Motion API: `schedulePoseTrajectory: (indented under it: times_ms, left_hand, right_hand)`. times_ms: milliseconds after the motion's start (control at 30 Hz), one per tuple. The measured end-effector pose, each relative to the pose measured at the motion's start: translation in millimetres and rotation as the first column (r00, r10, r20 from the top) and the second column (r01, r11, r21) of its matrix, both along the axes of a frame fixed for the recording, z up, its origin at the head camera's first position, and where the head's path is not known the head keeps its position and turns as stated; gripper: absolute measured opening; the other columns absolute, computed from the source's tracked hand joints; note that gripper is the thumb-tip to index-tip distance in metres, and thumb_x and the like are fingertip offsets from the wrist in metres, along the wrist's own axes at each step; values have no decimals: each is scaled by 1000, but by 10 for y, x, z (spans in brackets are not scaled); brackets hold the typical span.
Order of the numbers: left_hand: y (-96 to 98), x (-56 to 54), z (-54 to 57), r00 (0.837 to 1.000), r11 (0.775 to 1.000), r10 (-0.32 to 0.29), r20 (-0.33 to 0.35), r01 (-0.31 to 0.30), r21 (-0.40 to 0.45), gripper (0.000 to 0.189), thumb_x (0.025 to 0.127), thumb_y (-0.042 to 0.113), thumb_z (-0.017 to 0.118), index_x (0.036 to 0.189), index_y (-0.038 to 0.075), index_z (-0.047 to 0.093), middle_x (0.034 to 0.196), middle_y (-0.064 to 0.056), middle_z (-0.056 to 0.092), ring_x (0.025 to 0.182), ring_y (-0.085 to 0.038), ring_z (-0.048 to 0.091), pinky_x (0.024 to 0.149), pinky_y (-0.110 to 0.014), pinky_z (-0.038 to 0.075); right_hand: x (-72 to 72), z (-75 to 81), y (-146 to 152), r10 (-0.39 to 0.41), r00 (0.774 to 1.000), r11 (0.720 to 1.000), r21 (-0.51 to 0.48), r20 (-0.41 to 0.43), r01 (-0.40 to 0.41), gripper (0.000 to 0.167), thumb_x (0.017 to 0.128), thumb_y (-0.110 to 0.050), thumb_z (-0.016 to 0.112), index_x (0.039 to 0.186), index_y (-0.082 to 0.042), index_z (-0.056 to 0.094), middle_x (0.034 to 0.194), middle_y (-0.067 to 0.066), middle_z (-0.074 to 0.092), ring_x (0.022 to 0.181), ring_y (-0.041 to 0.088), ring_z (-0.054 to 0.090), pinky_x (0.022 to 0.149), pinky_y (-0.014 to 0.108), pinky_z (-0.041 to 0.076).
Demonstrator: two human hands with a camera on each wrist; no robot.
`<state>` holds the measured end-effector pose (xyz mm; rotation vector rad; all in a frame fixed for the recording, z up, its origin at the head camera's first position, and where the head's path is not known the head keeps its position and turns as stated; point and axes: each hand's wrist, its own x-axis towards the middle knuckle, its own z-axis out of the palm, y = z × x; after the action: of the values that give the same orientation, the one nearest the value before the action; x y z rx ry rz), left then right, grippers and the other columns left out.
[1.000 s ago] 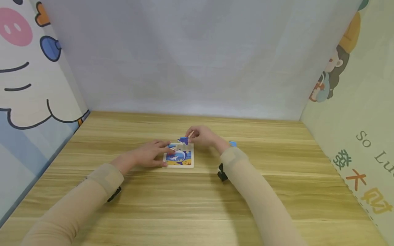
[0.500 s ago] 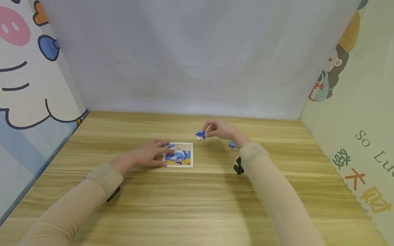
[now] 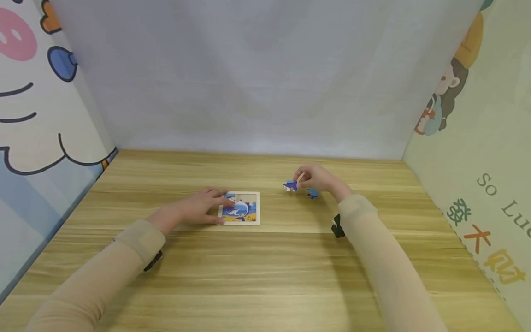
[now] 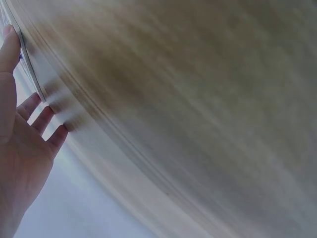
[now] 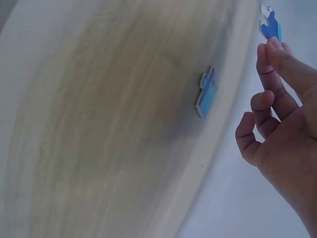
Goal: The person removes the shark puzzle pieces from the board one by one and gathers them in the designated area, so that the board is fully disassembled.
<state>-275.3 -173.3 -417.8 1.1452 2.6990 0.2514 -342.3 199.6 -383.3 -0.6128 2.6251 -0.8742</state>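
A jigsaw puzzle in a white frame (image 3: 258,210) lies on the table, its picture a dolphin over blue and yellow. Bare wooden backing shows along the upper part of the frame. My left hand (image 3: 203,206) rests on the frame's left side with fingers spread and fairly straight. My right hand (image 3: 317,179) pinches a blue and white puzzle piece (image 3: 291,186) between thumb and finger, held above the table; the right wrist view shows the same piece (image 5: 271,25) at the fingertips. Near that hand a second blue puzzle piece (image 3: 313,193) lies on the table.
The wooden table (image 3: 232,276) runs back to a pale cloth wall (image 3: 257,92). Printed cartoon panels stand at the left (image 3: 33,101) and right (image 3: 469,152). A black wrist device (image 3: 338,227) sits under the right sleeve.
My right hand has carried the pinched puzzle piece from over the frame's top edge to the right, close to the loose piece. My left hand stays on the frame.
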Motion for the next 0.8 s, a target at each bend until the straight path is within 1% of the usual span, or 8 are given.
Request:
schedulePoseTrajectory:
  times_ms: [100, 233, 433, 633, 800]
  left_hand:
    - [-4, -12, -7, 1000, 1000, -4, -9, 4, -9, 59, 90, 49, 57, 140, 22, 45, 153, -20, 25, 139, -41, 23, 110, -58, 23]
    - [-1, -16, 1, 1000, 1000, -4, -7, 4, -5, 58, 90, 48, 58, 140, 22, 46, 153, -20, 25, 139, -41, 23, 110, -58, 23]
    - [0, 0, 28, 1000, 1000, -12, 10, 12, 5, 58, 90, 46, 60, 140, 21, 46, 152, -21, 25, 139, -42, 22, 110, -59, 22]
    - [-1, 1, 25, 1000, 1000, -6, 7, 6, 3, 57, 90, 46, 59, 140, 21, 46, 153, -20, 24, 139, -42, 22, 110, -59, 21]
    - [-2, 3, 12, 1000, 1000, -8, 3, 8, 12, 57, 89, 47, 60, 139, 22, 47, 152, -21, 26, 138, -43, 23, 109, -60, 22]
  right_hand:
    - [0, -56, 50, -17, 1000, 1000, 25, 3, 17, 16, 91, -12, 62, 107, -10, 62, 95, 8, 70, 88, 20, 65, 77, 33, 49]
    - [9, -134, 91, -41, 999, 999, 33, 19, 40, 17, 91, -13, 63, 108, -10, 61, 96, 8, 69, 86, 19, 63, 76, 31, 47]
    - [16, -206, 110, -35, 999, 999, 22, 28, 34, 18, 92, -12, 61, 109, -7, 60, 93, 9, 66, 77, 16, 56, 69, 27, 44]
    - [6, -222, 107, -12, 1000, 1000, 19, -5, 12, 16, 90, -8, 63, 105, -3, 61, 92, 10, 64, 80, 18, 57, 71, 29, 47]
    - [16, -217, 105, -18, 1000, 1000, 25, -26, 19, 17, 90, -11, 64, 105, -4, 61, 94, 9, 62, 84, 21, 56, 73, 31, 47]
